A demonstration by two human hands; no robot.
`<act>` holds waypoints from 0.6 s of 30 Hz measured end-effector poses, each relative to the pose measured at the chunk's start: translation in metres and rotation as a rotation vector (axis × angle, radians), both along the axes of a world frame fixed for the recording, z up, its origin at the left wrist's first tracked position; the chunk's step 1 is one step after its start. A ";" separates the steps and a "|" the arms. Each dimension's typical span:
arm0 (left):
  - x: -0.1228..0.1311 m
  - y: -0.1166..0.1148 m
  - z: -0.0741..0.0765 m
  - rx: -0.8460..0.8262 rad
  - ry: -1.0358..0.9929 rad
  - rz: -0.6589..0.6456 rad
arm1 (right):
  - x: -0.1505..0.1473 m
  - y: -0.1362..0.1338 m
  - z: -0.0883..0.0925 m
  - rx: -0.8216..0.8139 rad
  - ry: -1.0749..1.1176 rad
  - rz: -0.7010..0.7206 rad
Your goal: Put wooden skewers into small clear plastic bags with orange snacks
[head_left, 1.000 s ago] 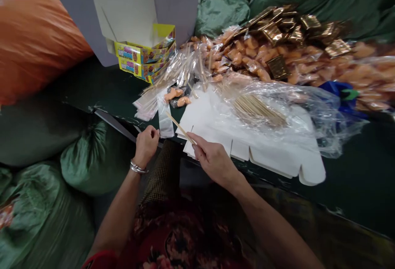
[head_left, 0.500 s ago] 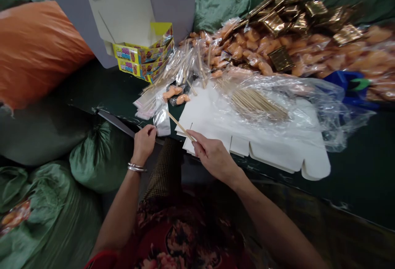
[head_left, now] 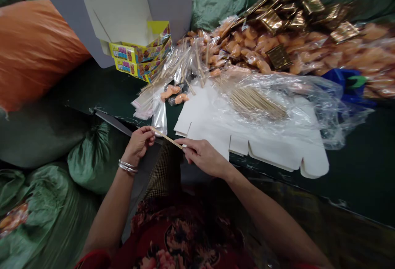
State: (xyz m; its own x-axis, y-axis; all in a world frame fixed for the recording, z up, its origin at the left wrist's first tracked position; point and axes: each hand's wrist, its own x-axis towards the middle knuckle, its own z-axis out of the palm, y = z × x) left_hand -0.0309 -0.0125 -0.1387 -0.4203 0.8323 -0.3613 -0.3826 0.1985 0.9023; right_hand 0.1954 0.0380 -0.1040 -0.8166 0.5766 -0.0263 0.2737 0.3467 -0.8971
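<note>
My right hand pinches a thin wooden stick at its near end. The stick slants left and its tip meets the fingers of my left hand. My left hand is closed on the lower end of a narrow clear plastic sleeve, which lies on the dark green table at its front edge. Two orange candies lie just beyond the sleeve. To the right, a bundle of wooden sticks rests inside a clear plastic bag on flat white cardboard.
Yellow printed boxes are stacked at the back left under pale folded cartons. A heap of wrapped orange candies and gold foil packets fills the back right. Green sacks and an orange sack lie on the left.
My right hand has swung the stick down and to the left, so its tip now reaches my left hand at the sleeve's end. My left hand stays on the sleeve.
</note>
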 end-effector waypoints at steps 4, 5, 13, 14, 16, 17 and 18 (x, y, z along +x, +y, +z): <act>-0.004 -0.001 0.002 -0.011 -0.067 0.006 | 0.001 0.010 -0.004 0.006 -0.064 -0.012; -0.004 -0.002 0.001 -0.011 -0.090 0.014 | 0.000 0.011 -0.004 0.040 -0.089 -0.031; 0.006 -0.003 -0.005 0.025 -0.061 0.043 | -0.031 0.000 0.003 0.537 -0.474 -0.126; 0.008 -0.004 -0.006 0.029 -0.044 0.041 | -0.038 -0.001 0.003 0.572 -0.520 -0.136; 0.012 -0.005 -0.005 0.036 -0.029 0.026 | -0.052 0.000 0.004 0.611 -0.575 -0.142; 0.013 -0.005 -0.005 0.038 -0.032 0.018 | -0.057 0.001 0.005 0.621 -0.587 -0.141; 0.014 -0.005 -0.004 0.038 -0.039 0.012 | -0.060 0.002 0.006 0.625 -0.595 -0.145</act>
